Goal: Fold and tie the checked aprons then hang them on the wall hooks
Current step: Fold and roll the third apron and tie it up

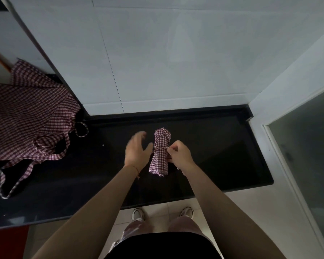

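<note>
Aprons: two; rolled apron (160, 153) at centre, loose apron (29, 116) at 9 o'clock on worktop (223, 152)
Left hand (137, 149): grip wide, nothing held
Right hand (179, 153): tie pinched

- Home kitchen indicated.
- Black polished stone worktop (213, 146) is run along a wall clad in large pale tiles (157, 62).
- Checked aprons (26, 116) are laid at the worktop's left end.
- Frosted glass door panel (307, 146) is seen at the right edge.
- Pale tiled floor (161, 212) is visible below.
</note>
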Tool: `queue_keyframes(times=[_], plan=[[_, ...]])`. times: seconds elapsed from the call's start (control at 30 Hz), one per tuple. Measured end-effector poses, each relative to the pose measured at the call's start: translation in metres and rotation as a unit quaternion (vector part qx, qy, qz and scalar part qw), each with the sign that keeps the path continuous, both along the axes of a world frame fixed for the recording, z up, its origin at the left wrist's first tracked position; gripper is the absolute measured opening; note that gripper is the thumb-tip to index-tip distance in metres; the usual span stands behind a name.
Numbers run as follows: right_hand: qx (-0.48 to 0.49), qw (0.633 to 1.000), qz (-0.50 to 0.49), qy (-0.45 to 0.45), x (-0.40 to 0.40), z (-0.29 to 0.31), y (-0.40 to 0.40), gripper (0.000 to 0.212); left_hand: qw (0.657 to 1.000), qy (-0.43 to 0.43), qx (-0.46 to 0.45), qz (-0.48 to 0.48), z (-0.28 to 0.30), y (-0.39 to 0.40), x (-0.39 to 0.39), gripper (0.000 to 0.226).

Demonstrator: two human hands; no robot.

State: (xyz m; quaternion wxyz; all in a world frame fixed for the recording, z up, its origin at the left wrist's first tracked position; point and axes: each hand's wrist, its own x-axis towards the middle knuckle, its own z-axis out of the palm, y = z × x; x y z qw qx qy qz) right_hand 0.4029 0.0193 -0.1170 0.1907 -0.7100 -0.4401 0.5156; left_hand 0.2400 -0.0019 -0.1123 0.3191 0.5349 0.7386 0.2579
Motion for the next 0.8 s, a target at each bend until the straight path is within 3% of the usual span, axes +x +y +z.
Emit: queue_keyframes(times=[0.1, 0.17, 0.27, 0.4, 0.53, 0.6, 0.7, 0.8], plan=[[-0.002, 1.000, 0.001, -0.017, 0.000, 0.002, -0.001, 0.004, 0.972, -0.083, -0.203, -0.083, 0.010, 0.009, 0.008, 0.038], [-0.002, 1.000, 0.005, -0.019, 0.000, 0.003, -0.001, 0.005, 0.963, -0.078, -0.244, -0.080, 0.012, 0.012, 0.009, 0.027], [0.004, 0.999, 0.030, -0.030, 0.001, 0.004, 0.000, 0.008, 0.966, -0.106, -0.233, -0.037, 0.013, 0.013, 0.006, 0.034], [0.010, 0.997, 0.064, -0.042, 0.000, 0.007, 0.000, 0.005, 0.982, -0.130, -0.138, -0.020, 0.009, 0.015, 0.007, 0.021], [0.015, 0.995, 0.089, -0.049, 0.000, 0.008, 0.000, 0.008, 0.986, -0.110, -0.116, -0.044, 0.011, 0.014, 0.013, 0.010], [0.013, 0.995, 0.091, -0.049, 0.002, 0.009, 0.000, 0.007, 0.987, -0.089, -0.129, -0.032, 0.011, 0.014, 0.015, 0.013], [0.014, 0.994, 0.094, -0.053, 0.002, 0.010, 0.000, 0.007, 0.973, -0.030, -0.223, -0.048, 0.014, 0.020, 0.010, 0.029], [0.029, 0.993, 0.096, -0.068, 0.002, 0.012, -0.001, 0.008, 0.960, -0.073, -0.269, -0.021, 0.020, 0.029, 0.006, 0.033]])
